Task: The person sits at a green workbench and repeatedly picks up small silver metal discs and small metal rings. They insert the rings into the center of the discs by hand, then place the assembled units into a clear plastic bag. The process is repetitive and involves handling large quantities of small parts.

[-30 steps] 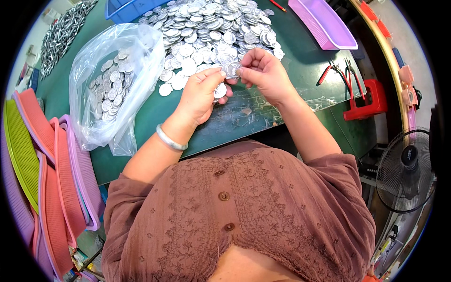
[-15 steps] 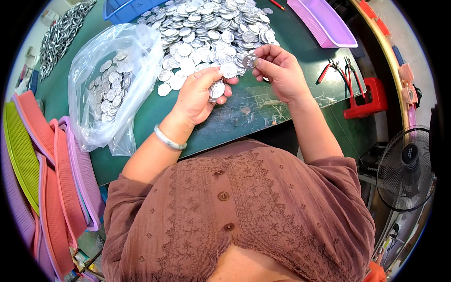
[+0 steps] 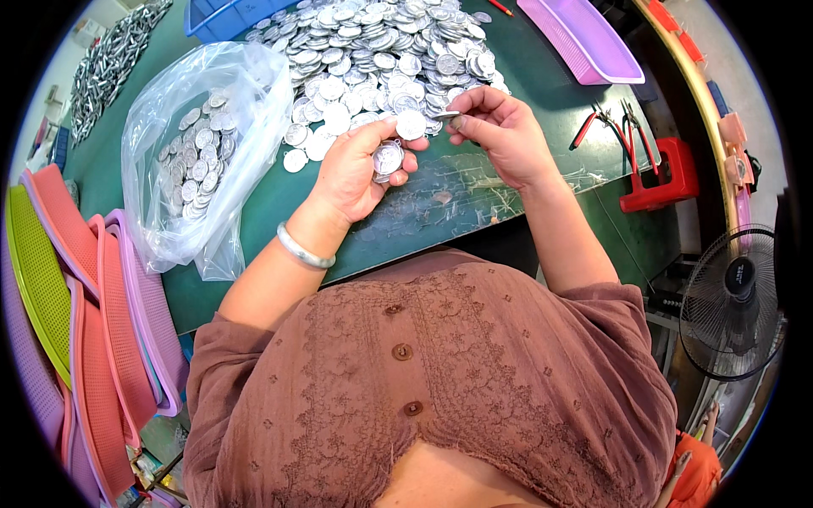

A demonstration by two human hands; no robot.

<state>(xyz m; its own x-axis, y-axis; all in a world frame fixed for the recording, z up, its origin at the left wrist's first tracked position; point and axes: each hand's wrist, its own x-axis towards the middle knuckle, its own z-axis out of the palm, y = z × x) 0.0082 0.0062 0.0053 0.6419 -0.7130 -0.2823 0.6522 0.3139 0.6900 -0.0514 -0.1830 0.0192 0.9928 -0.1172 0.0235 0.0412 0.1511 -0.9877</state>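
Note:
Several silver metal discs (image 3: pixel 388 158) lie in my left hand (image 3: pixel 356 169), its fingers curled round them. One more disc (image 3: pixel 411 125) is pinched at that hand's thumb and fingertips, its round face showing. To the right, my right hand (image 3: pixel 501 131) pinches a single disc (image 3: pixel 445 115) between thumb and fingers, turned nearly edge-on. Beyond both hands spreads a large heap of similar silver discs (image 3: pixel 364 59) on the green table (image 3: pixel 423 207). A clear plastic bag (image 3: pixel 254 93) with more discs inside stands to the left of my left hand.
Pliers with red handles (image 3: pixel 605 127) lie at the right beside a red stand (image 3: pixel 669 178). A purple basket (image 3: pixel 584 42) and a blue bin (image 3: pixel 229 17) sit at the back. Metal parts (image 3: pixel 110 76) are piled far left, stacked baskets (image 3: pixel 102 322) near left. A fan (image 3: pixel 737 288) stands right.
The disc in my right hand has tilted from face-on to nearly edge-on. My left hand has hardly moved. An orange-clothed person shows more at the lower right.

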